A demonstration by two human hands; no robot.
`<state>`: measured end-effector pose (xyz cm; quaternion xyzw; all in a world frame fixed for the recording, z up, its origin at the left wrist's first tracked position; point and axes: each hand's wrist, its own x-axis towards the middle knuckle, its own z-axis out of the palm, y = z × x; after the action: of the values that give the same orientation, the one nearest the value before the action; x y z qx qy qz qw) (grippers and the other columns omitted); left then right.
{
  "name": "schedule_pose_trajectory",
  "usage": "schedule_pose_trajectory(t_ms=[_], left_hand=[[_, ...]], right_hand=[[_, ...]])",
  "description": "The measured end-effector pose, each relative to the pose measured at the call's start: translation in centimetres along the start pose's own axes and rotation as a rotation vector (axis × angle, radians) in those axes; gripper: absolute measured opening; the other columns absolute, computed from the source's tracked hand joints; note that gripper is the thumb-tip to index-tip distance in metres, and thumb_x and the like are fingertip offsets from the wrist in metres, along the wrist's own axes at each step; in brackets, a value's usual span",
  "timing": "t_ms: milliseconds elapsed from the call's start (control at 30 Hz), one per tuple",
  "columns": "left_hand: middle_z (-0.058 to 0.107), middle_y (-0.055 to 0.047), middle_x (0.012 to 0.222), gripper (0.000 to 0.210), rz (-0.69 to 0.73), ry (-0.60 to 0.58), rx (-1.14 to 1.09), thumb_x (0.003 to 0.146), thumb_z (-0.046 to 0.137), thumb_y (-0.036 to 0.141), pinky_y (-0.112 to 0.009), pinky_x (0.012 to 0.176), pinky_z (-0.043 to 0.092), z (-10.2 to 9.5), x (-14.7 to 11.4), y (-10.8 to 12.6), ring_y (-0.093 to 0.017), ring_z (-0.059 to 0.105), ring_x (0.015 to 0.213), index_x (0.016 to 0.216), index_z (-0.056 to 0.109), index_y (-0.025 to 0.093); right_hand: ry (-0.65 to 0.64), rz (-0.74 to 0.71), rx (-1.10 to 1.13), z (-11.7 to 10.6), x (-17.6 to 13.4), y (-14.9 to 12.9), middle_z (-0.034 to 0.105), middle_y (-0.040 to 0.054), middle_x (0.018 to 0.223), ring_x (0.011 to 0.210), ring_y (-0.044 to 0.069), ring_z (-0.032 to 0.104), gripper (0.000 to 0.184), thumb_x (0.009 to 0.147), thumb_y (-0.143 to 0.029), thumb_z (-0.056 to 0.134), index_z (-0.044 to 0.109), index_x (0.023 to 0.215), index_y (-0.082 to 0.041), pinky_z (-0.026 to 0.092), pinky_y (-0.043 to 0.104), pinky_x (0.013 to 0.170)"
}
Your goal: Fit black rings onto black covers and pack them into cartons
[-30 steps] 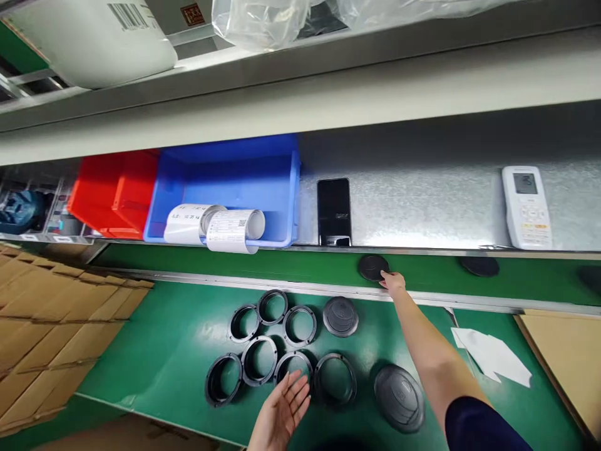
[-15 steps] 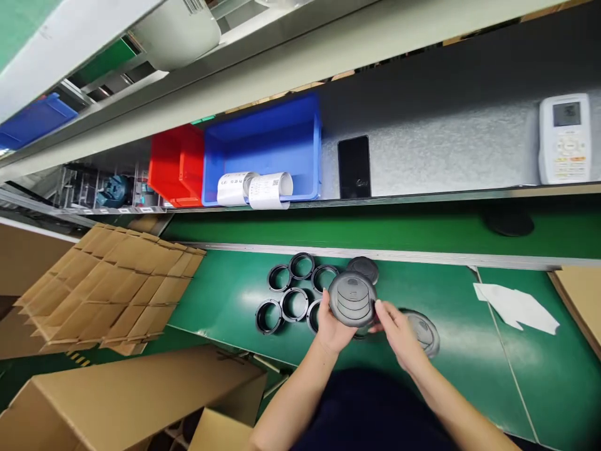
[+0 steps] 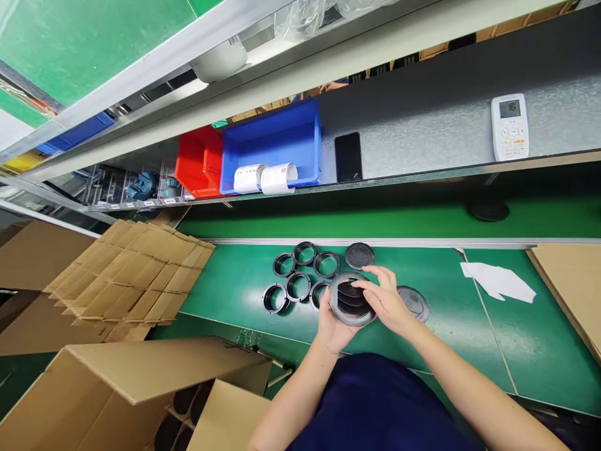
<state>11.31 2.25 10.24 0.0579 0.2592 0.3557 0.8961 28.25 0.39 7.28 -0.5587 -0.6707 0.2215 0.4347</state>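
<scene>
A round black air vent [image 3: 353, 307] with tilted slats rests in my left hand [image 3: 332, 326], whose thumb and fingers are closed around its lower left rim. The fingers of my right hand [image 3: 387, 300] are bent over the upper right of the same vent, with fingertips at its slats and rim. Dark gaps show between the slats. Just behind lies a flat black disc [image 3: 360, 255]. Another round vent [image 3: 414, 303] sits on the green bench to the right, partly behind my right hand. Several black rings [image 3: 298, 287] stand grouped at the left.
Cardboard dividers [image 3: 136, 269] and an open carton [image 3: 164, 369] flank the bench at left. The shelf above carries a red bin [image 3: 200, 160], a blue bin [image 3: 272, 144], a phone [image 3: 348, 158] and a remote [image 3: 510, 128]. White paper [image 3: 498, 280] and cardboard sheets [image 3: 568, 282] lie right.
The slats of the held vent, flat and closed before, are now tilted with gaps between them. My right hand has moved from the vent's right edge up over its face. The view has shifted.
</scene>
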Motion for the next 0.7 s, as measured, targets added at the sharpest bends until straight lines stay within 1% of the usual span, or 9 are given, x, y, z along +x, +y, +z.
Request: schedule_pose_trajectory(t_ms=[67,200,300,367,433,567,633,667,700], left_hand=[[0.054,-0.013,0.142,0.051,0.000,0.002,-0.006,0.089,0.051,0.054,-0.063,0.114,0.024,-0.2,-0.4,-0.4,-0.037,0.038,0.139,0.127,0.059,0.021],[0.056,-0.013,0.139,0.046,-0.025,-0.051,-0.006,0.089,0.053,0.054,-0.063,0.114,0.025,-0.2,-0.7,-1.1,-0.038,0.040,0.138,0.120,0.061,0.021],[0.056,-0.015,0.140,0.052,-0.042,-0.085,0.011,0.087,0.054,0.058,-0.063,0.113,0.025,-0.1,-0.8,-1.3,-0.039,0.042,0.136,0.123,0.060,0.020],[0.055,-0.018,0.140,0.059,-0.058,-0.104,0.014,0.086,0.054,0.062,-0.063,0.112,0.026,0.0,-0.8,-1.3,-0.040,0.043,0.135,0.126,0.058,0.019],[0.054,-0.020,0.140,0.065,-0.072,-0.102,0.010,0.085,0.053,0.066,-0.062,0.111,0.027,0.0,-0.8,-1.2,-0.041,0.044,0.134,0.130,0.056,0.018],[0.053,-0.020,0.140,0.070,-0.081,-0.047,0.004,0.086,0.049,0.068,-0.063,0.110,0.028,-0.2,-0.7,-1.0,-0.040,0.045,0.133,0.136,0.050,0.020],[0.056,-0.020,0.138,0.073,-0.099,-0.027,0.002,0.086,0.047,0.071,-0.062,0.110,0.029,-0.5,-0.6,-0.9,-0.040,0.046,0.132,0.136,0.051,0.019],[0.058,-0.020,0.135,0.073,-0.107,-0.015,-0.001,0.086,0.045,0.071,-0.060,0.110,0.030,-0.8,-0.6,-0.8,-0.039,0.048,0.131,0.135,0.052,0.018],[0.061,-0.019,0.132,0.071,-0.104,0.005,-0.008,0.087,0.044,0.070,-0.057,0.110,0.032,-1.1,-0.7,-0.7,-0.037,0.050,0.129,0.134,0.054,0.018]], right_hand=[[-0.008,0.025,0.032,0.0,-0.3,-0.1,0.045,0.0068,0.140,0.135,0.029,0.030,0.041,0.101,-0.044,0.034,0.072,0.110,-0.030,0.033,0.056,0.113],[-0.006,0.095,0.121,-0.2,-0.7,-0.4,0.049,0.0080,0.137,0.133,0.029,0.034,0.046,0.101,-0.047,0.032,0.073,0.101,-0.027,0.034,0.055,0.113],[-0.010,0.163,0.249,-0.5,-1.0,-0.5,0.052,0.0092,0.134,0.130,0.028,0.041,0.051,0.101,-0.051,0.029,0.074,0.103,-0.026,0.036,0.053,0.112],[0.009,0.219,0.313,-0.8,-1.3,-0.5,0.054,0.0099,0.131,0.128,0.028,0.044,0.055,0.101,-0.053,0.028,0.074,0.104,-0.025,0.035,0.053,0.113],[0.026,0.254,0.332,-1.0,-1.5,-0.4,0.055,0.0097,0.130,0.128,0.028,0.045,0.056,0.100,-0.055,0.027,0.074,0.105,-0.025,0.033,0.054,0.114],[0.023,0.269,0.309,-1.0,-2.1,-0.3,0.056,0.0088,0.130,0.128,0.027,0.045,0.056,0.101,-0.054,0.026,0.073,0.109,-0.027,0.034,0.053,0.114],[0.035,0.261,0.263,-0.5,-2.5,-0.3,0.054,0.0088,0.134,0.129,0.027,0.044,0.055,0.102,-0.051,0.023,0.070,0.119,-0.028,0.035,0.053,0.113],[0.038,0.231,0.214,-0.2,-2.9,-0.4,0.051,0.0090,0.139,0.132,0.027,0.042,0.053,0.102,-0.050,0.023,0.066,0.126,-0.028,0.035,0.054,0.113],[0.020,0.171,0.146,0.3,-3.3,-0.4,0.047,0.0090,0.144,0.136,0.028,0.038,0.052,0.102,-0.050,0.026,0.061,0.133,-0.028,0.033,0.055,0.114]])
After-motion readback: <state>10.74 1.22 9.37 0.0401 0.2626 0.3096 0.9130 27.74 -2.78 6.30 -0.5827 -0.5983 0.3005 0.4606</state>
